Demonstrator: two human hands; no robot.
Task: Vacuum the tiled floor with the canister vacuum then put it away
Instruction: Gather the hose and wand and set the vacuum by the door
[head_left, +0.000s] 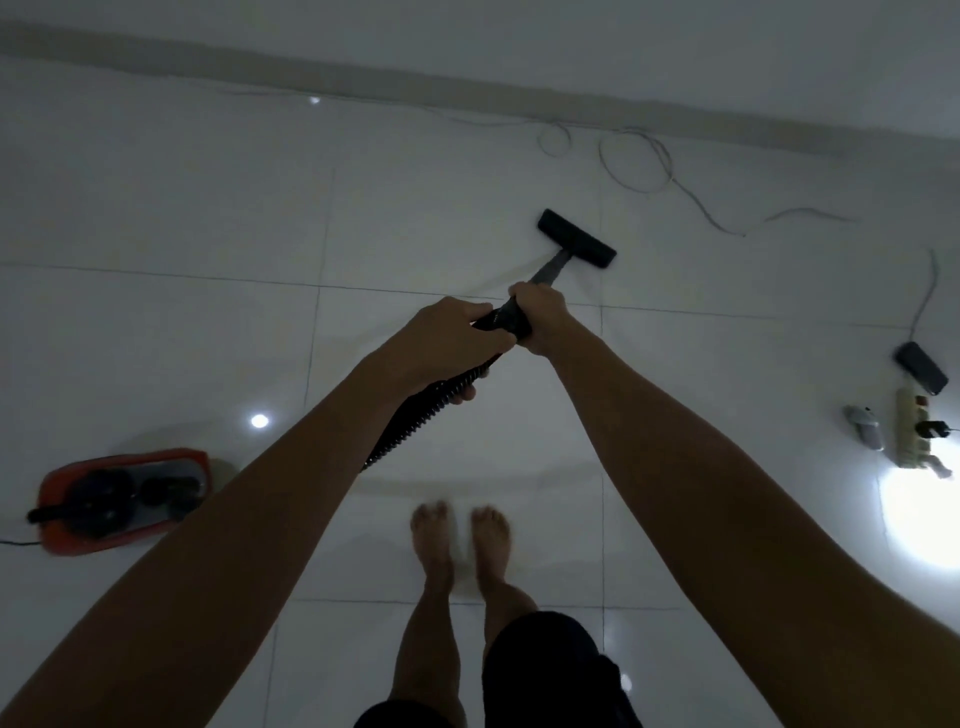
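Note:
The black floor head (576, 238) lies flat on the white tiled floor (171, 218), ahead of me and a little right of centre. Its wand (549, 269) slopes back to my hands. My right hand (540, 317) grips the upper end of the wand. My left hand (449, 343) holds the black handle just behind it, where the ribbed hose (415, 421) begins. The hose runs down under my left forearm. The red and black canister vacuum (124, 499) sits on the floor at the left.
A thin white cable (634, 161) loops on the floor near the far wall. At the right lie a black adapter (920, 368), a power strip (914, 434) and a small grey object (865, 426). My bare feet (460, 535) stand below the hands.

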